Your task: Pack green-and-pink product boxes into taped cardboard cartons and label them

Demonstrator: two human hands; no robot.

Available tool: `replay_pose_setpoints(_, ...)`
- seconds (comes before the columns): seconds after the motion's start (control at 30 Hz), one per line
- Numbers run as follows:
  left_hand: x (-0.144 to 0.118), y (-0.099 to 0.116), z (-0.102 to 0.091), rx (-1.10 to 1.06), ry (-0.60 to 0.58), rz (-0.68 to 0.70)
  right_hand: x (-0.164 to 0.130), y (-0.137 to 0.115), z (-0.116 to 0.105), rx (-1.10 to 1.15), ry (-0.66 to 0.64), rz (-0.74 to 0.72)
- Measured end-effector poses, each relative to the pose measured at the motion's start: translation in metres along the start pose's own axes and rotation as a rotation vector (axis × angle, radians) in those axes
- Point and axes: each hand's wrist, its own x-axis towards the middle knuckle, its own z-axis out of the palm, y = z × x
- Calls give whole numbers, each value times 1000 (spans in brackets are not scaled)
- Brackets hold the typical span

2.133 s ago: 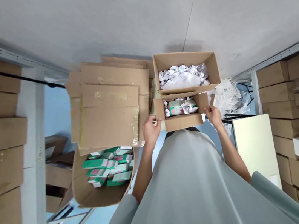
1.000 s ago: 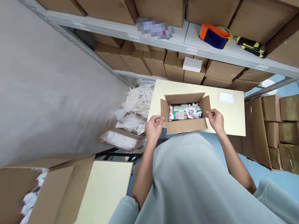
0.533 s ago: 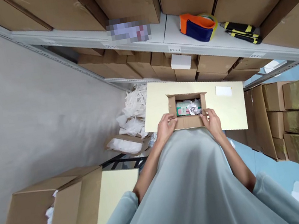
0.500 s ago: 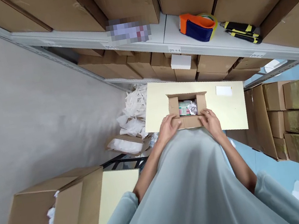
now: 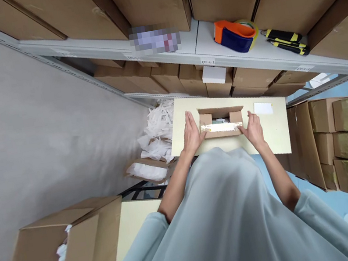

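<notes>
The left hand (image 5: 191,134) lies flat against the left side of the small cardboard box (image 5: 221,123), fingers spread open. The right hand (image 5: 254,128) presses the right side, open too. The box sits on the pale tabletop (image 5: 277,131), near its front edge. Its flaps are partly folded in, so this looks like the closing step. Next the far flap likely needs folding down. A tape dispenser (image 5: 234,35) waits on the shelf (image 5: 200,48) above.

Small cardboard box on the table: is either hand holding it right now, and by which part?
Neither hand grips it. The left hand and right hand lie open and flat against the left and right sides of the small cardboard box.
</notes>
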Motion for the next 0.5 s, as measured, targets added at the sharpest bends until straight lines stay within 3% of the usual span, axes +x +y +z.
replay_pose_setpoints(0.07, 20, 4, -2, 85, 18, 128, 18, -4, 1, -42, 90, -21)
replay_pose_setpoints(0.2, 36, 13, -8, 171, -72, 281, 33, -7, -3, -84, 40, -220)
replay_pose_setpoints(0.33, 27, 9, -6, 162, -86, 212, 20, -1, 1, -81, -43, -300)
replay_pose_setpoints(0.5, 21, -6, 11, 35, -128, 121, 1, 7, 21, -19, -33, -222)
